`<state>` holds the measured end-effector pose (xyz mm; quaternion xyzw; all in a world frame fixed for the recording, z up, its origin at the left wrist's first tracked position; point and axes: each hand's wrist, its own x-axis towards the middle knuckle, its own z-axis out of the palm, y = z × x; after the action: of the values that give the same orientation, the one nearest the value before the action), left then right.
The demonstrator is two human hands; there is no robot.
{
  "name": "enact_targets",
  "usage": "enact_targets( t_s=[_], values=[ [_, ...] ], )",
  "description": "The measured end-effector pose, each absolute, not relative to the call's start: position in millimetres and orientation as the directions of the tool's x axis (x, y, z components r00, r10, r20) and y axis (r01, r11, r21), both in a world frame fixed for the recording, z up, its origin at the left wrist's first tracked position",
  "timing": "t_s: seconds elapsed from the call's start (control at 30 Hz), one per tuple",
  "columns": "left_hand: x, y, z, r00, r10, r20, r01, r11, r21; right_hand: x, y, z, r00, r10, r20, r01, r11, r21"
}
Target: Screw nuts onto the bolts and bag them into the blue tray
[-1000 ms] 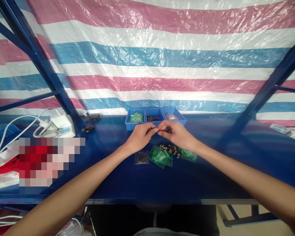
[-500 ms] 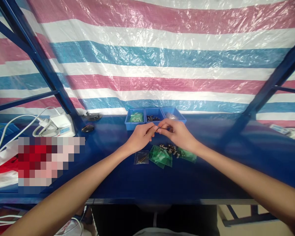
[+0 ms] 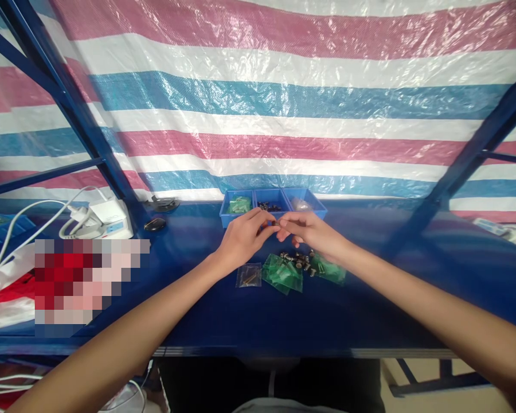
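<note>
My left hand (image 3: 246, 236) and my right hand (image 3: 312, 230) meet fingertip to fingertip above the blue table, just in front of the bins. Both are closed in a pinch around something small and dark (image 3: 277, 223), too tiny to name and mostly covered by the fingers. Below them lie several small dark-and-silver metal parts (image 3: 300, 261), green plastic bags (image 3: 284, 274) to their left and another green bag (image 3: 330, 271) under my right wrist. A clear little bag (image 3: 249, 276) with brass-coloured pins inside lies farther left.
Three joined blue bins (image 3: 236, 219) stand behind my hands, holding green bags, dark parts and clear bags. At left are a black mouse (image 3: 155, 224), a white power strip (image 3: 119, 228) with cables and a blurred red-and-white item. Blue frame posts (image 3: 75, 123) rise on both sides.
My fingers have shifted slightly at the pinch, with the right hand's lower fingers now more visible beneath. The bags and loose parts lie as before.
</note>
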<state>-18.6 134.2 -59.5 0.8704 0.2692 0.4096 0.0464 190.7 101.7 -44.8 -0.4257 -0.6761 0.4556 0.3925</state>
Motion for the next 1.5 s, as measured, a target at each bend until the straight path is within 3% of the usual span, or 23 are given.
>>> enact_targets(
  t_s=[0.1, 0.43, 0.57, 0.73, 0.9, 1.07, 1.33, 1.4, 1.5],
  values=[
    [-19.0, 134.9, -58.4, 0.517, 0.525, 0.677, 0.465, -0.835, 0.293, 192.4, 102.3, -45.2, -0.324, 0.940, 0.108, 0.197, 0.179, -0.964],
    [-16.8, 130.6, -59.6, 0.586, 0.549, 0.596, 0.512, -0.821, 0.253, 191.2, 101.9, -42.9, -0.279, 0.943, 0.179, 0.249, 0.251, -0.935],
    [-15.0, 131.4, -57.6, 0.559, 0.615, 0.557, 0.494, -0.786, 0.372, 193.1, 105.1, -46.5, -0.277, 0.924, 0.263, 0.296, 0.342, -0.892],
    [-14.0, 135.5, -57.5, 0.569, 0.677, 0.467, 0.352, -0.713, 0.606, 190.6, 103.8, -51.3, -0.312, 0.838, 0.449, 0.423, 0.545, -0.724],
    [-13.7, 134.3, -56.3, 0.589, 0.689, 0.423, 0.263, -0.658, 0.706, 187.8, 99.0, -47.8, -0.342, 0.788, 0.512, 0.532, 0.611, -0.586],
    [-13.6, 130.3, -53.7, 0.569, 0.712, 0.412, 0.274, -0.636, 0.721, 187.8, 97.9, -41.7, -0.335, 0.835, 0.436, 0.507, 0.550, -0.663],
    [-13.6, 133.8, -57.4, 0.526, 0.718, 0.456, 0.357, -0.673, 0.648, 187.5, 96.9, -42.9, -0.342, 0.859, 0.381, 0.485, 0.509, -0.711],
    [-14.5, 135.1, -57.6, 0.506, 0.727, 0.464, 0.374, -0.670, 0.641, 189.8, 98.2, -43.7, -0.349, 0.833, 0.430, 0.547, 0.554, -0.628],
    [-16.2, 136.8, -56.7, 0.469, 0.728, 0.499, 0.396, -0.679, 0.618, 197.6, 106.9, -43.2, -0.397, 0.736, 0.549, 0.666, 0.642, -0.379]
  ],
)
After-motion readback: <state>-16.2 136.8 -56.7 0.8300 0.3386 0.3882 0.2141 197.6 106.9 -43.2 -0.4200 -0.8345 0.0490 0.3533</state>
